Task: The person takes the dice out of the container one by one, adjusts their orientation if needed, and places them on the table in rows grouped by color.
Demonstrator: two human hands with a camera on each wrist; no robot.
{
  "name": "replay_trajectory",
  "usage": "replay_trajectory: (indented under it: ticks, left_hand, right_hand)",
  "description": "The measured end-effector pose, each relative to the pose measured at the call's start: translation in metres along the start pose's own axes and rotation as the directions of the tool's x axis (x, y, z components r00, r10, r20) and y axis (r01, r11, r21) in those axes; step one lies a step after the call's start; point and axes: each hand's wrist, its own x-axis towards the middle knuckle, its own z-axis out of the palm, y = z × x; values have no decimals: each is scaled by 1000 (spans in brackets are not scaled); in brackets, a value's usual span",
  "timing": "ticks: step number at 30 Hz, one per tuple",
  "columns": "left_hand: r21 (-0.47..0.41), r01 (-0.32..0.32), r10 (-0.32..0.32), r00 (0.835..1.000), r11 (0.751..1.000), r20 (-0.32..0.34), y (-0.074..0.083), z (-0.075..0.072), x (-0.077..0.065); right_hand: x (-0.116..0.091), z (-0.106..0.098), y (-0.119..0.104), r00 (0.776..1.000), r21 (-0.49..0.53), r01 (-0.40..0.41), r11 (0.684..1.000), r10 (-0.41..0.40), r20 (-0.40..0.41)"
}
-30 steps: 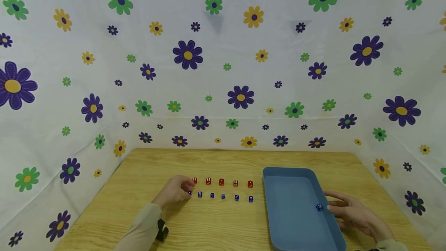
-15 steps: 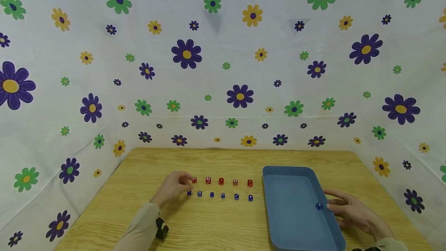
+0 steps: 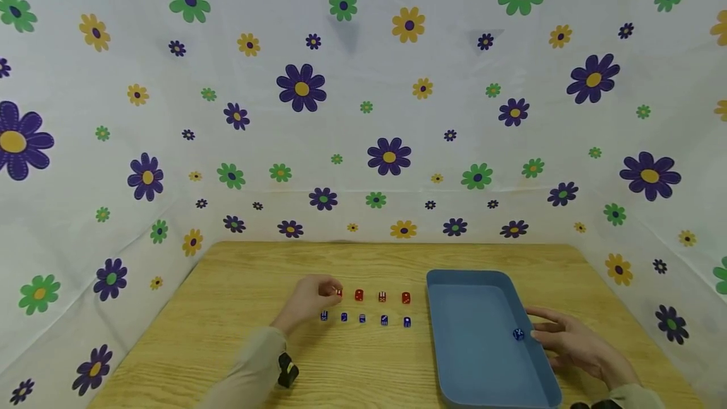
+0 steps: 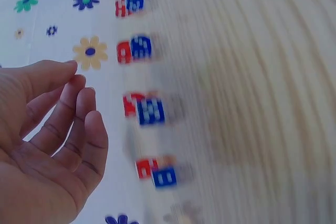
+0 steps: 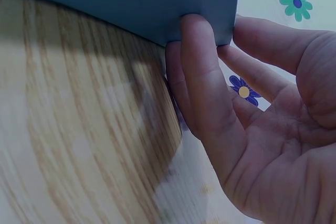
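My left hand [image 3: 311, 298] is over the left end of two rows of dice, thumb and fingertips brought close together. Nothing shows between its fingertips [image 4: 79, 77] in the left wrist view. In the head view they are right at a red die [image 3: 339, 293], partly covering it. A blue die [image 3: 324, 315] sits just below the hand; dice farther left are hidden behind it. My right hand [image 3: 579, 346] rests its fingertips against the outer right wall of a shallow blue tray [image 3: 479, 279]. One blue die [image 3: 519, 334] lies inside, by that wall.
More red dice, such as the red die [image 3: 406, 297], and blue dice, such as the blue die [image 3: 406, 321], continue both rows toward the tray. Everything stands on a wooden table [image 3: 341, 371], with a flower-patterned cloth [image 3: 352, 81] behind and at both sides.
My left hand has moved right, from the first red and blue dice to the second red one, now covering the leftmost pair. The right hand stays at the tray. The head view shifts slightly.
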Motion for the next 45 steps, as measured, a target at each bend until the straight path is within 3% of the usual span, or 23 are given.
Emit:
replay_trajectory:
  ticks: [10, 19, 31, 37, 45]
  left_hand:
    - [-79, -97, 101, 994, 992, 44, 32, 35, 11]
    - [-128, -132, 142, 987, 983, 69, 63, 74, 24]
    - [-245, -151, 181, 978, 958, 107, 95, 110, 38]
    - [-251, -148, 185, 974, 957, 129, 113, 122, 42]
    - [-248, -159, 197, 971, 956, 137, 140, 126, 48]
  right_hand:
    - [-1, 1, -1, 1000, -15, 2, 1000, -2, -18]
    - [-3, 1, -5, 1000, -17, 17, 1000, -17, -15]
    - [0, 2, -3, 1000, 4, -5, 1000, 5, -30]
    - [0, 3, 1, 1000, 21, 14, 1000, -14, -11]
    - [-1, 0, -1, 1000, 8, 20, 1000, -20, -3]
